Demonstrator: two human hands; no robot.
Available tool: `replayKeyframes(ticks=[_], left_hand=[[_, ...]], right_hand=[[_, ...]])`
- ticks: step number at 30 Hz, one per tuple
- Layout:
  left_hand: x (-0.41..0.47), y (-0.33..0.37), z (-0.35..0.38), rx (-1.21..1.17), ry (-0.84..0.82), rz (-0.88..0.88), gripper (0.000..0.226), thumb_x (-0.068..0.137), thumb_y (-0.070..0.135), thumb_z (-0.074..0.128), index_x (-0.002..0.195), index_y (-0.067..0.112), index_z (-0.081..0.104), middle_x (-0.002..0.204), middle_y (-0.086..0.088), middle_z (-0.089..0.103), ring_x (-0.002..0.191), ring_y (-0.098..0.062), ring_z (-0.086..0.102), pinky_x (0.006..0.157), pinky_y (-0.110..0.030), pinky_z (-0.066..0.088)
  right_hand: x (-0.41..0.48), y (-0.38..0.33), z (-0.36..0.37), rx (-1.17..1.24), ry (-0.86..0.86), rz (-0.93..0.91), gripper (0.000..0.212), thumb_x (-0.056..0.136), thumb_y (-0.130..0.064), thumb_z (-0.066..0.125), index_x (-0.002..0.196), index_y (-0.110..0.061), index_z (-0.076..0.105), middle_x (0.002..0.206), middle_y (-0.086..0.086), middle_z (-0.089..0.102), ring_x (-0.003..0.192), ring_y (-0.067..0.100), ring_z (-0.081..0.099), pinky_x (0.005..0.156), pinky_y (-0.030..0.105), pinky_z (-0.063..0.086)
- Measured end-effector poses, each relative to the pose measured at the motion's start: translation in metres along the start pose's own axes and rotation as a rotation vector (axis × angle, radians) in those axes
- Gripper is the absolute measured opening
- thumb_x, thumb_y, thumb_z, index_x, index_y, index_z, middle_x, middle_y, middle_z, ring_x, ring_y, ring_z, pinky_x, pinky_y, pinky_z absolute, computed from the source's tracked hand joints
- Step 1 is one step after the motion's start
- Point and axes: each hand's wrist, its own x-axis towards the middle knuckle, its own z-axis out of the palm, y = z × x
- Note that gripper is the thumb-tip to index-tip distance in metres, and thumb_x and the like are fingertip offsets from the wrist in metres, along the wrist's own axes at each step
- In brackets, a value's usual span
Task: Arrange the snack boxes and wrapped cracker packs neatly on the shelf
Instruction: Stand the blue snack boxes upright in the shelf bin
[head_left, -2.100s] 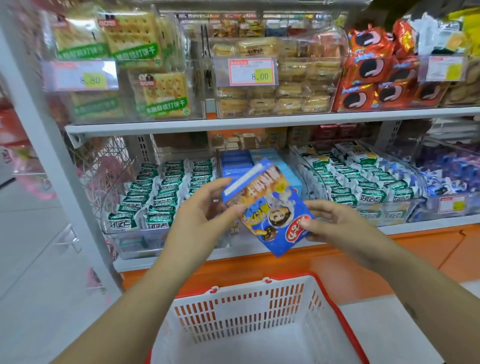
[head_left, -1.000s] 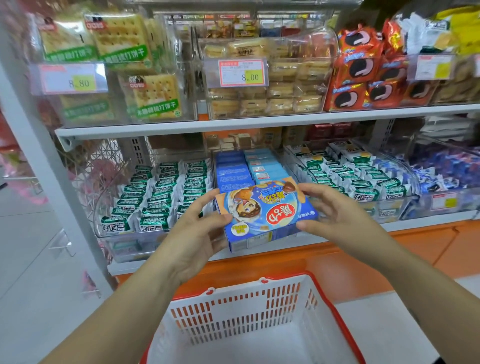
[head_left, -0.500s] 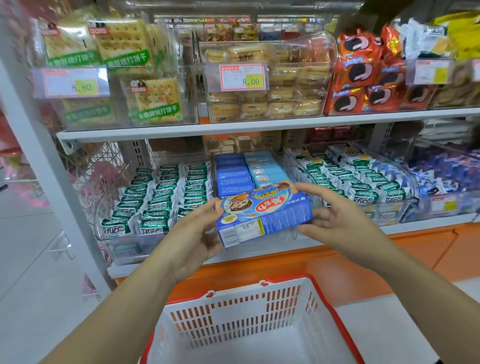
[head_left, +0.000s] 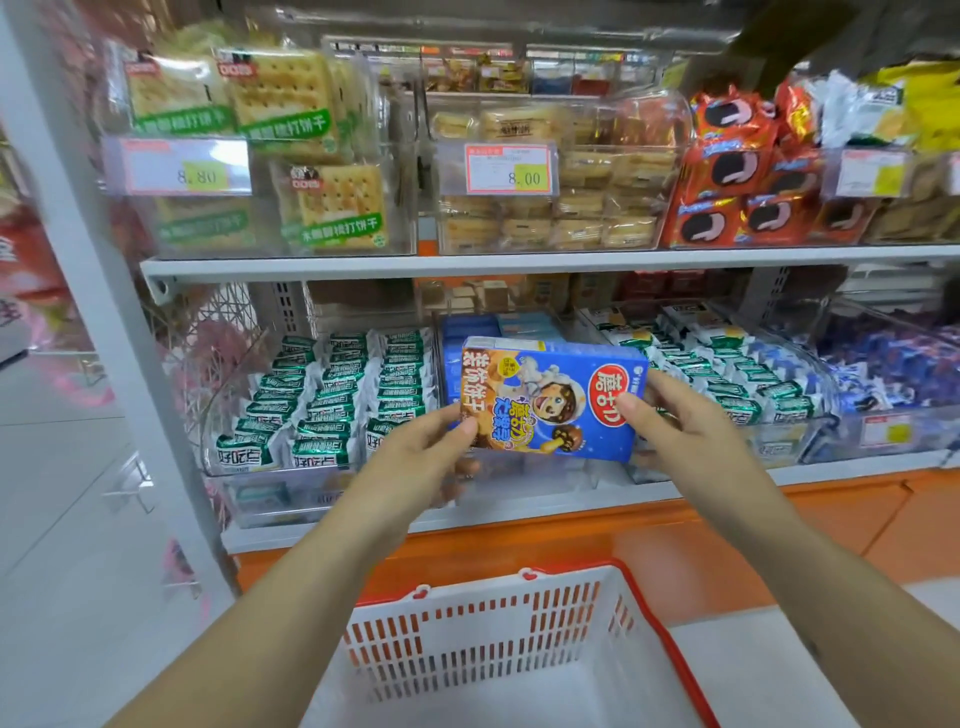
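We've got the blue snack box (head_left: 550, 395) face-on, cartoon astronaut and mushroom biscuits on its front, held level: left hand (head_left: 410, 467) pinches its left end, right hand (head_left: 680, 431) curls round the right. It hangs just before the row of blue boxes (head_left: 483, 325) on the lower shelf (head_left: 571, 501), green-wrapped cracker packs (head_left: 332, 395) on either side, open gap under the upper shelf (head_left: 519, 262), red-rimmed basket (head_left: 670, 644) below.

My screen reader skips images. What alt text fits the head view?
The left hand and right hand hold a blue box by its ends before a shelf of wrapped packs. A white basket sits below.
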Motion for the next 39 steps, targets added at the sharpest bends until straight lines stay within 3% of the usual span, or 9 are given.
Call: replayKeyframes(ticks=[2,4,9,13,16,21,27,32,39], left_hand=[[0.007,0.0,0.001,0.061,0.037,0.053,0.031,0.099,0.025,0.047,0.128,0.019,0.056,0.098,0.006,0.065,0.077,-0.011,0.06,0.068,-0.021,0.049],[0.015,0.001,-0.002,0.158,0.088,0.133,0.034,0.1,0.022,0.045,0.133,0.02,0.05,0.1,0.006,0.065,0.077,-0.01,0.06,0.065,-0.015,0.048],[0.032,-0.015,-0.029,0.684,0.27,0.328,0.036,0.098,0.017,0.047,0.133,0.023,0.053,0.127,0.003,0.061,0.106,-0.016,0.059,0.089,-0.03,0.047],[0.035,-0.026,-0.039,0.929,0.241,0.362,0.034,0.097,0.016,0.047,0.128,0.023,0.059,0.128,0.001,0.062,0.114,-0.023,0.057,0.099,-0.036,0.042],[0.036,-0.032,-0.039,1.028,0.188,0.369,0.036,0.098,0.018,0.046,0.131,0.027,0.056,0.128,0.002,0.062,0.118,-0.022,0.053,0.099,-0.04,0.041],[0.038,-0.038,-0.04,1.124,0.151,0.378,0.039,0.098,0.019,0.043,0.133,0.03,0.053,0.123,-0.001,0.062,0.12,-0.022,0.048,0.102,-0.036,0.035],[0.031,-0.041,-0.04,1.229,0.133,0.383,0.039,0.102,0.025,0.035,0.138,0.032,0.046,0.135,0.009,0.055,0.139,-0.013,0.025,0.111,-0.029,0.013],[0.033,-0.048,-0.04,1.227,0.153,0.409,0.042,0.099,0.019,0.038,0.138,0.031,0.047,0.134,0.01,0.056,0.139,-0.014,0.026,0.112,-0.029,0.01],[0.033,-0.05,-0.038,1.235,0.156,0.399,0.042,0.098,0.023,0.042,0.139,0.033,0.046,0.136,0.013,0.054,0.14,-0.015,0.024,0.113,-0.031,0.007]], right_hand=[[0.004,-0.003,0.005,0.024,-0.003,0.002,0.032,0.092,-0.012,0.056,0.117,-0.03,0.053,0.09,-0.02,0.07,0.084,0.0,0.068,0.062,0.016,0.055],[0.012,-0.005,0.005,-0.046,0.061,-0.032,0.042,0.088,-0.009,0.062,0.125,-0.026,0.052,0.11,-0.007,0.066,0.095,0.003,0.065,0.07,0.02,0.057],[0.039,-0.007,0.01,-0.424,0.097,-0.254,0.04,0.086,-0.005,0.065,0.12,-0.025,0.055,0.115,-0.007,0.058,0.107,0.008,0.054,0.093,0.034,0.048],[0.056,-0.006,0.024,-0.75,-0.008,-0.393,0.034,0.087,-0.01,0.065,0.12,-0.016,0.06,0.114,-0.005,0.057,0.106,0.012,0.051,0.089,0.019,0.034],[0.067,-0.01,0.039,-0.821,-0.033,-0.438,0.031,0.09,-0.015,0.063,0.12,-0.017,0.061,0.12,-0.002,0.059,0.112,0.016,0.051,0.091,0.022,0.034],[0.085,-0.014,0.059,-0.904,-0.132,-0.426,0.033,0.092,-0.013,0.058,0.124,-0.021,0.058,0.128,-0.005,0.056,0.12,0.015,0.046,0.096,0.028,0.036],[0.093,-0.003,0.058,-0.861,-0.126,-0.374,0.032,0.092,-0.011,0.058,0.123,-0.018,0.058,0.127,-0.002,0.057,0.119,0.017,0.049,0.099,0.03,0.039],[0.095,0.005,0.052,-0.896,-0.163,-0.398,0.032,0.09,-0.01,0.062,0.121,-0.017,0.06,0.123,-0.002,0.059,0.115,0.018,0.05,0.095,0.027,0.037],[0.086,0.052,0.082,-0.884,-0.3,-0.328,0.031,0.089,-0.011,0.064,0.119,-0.014,0.062,0.124,0.001,0.06,0.12,0.018,0.05,0.103,0.03,0.037]])
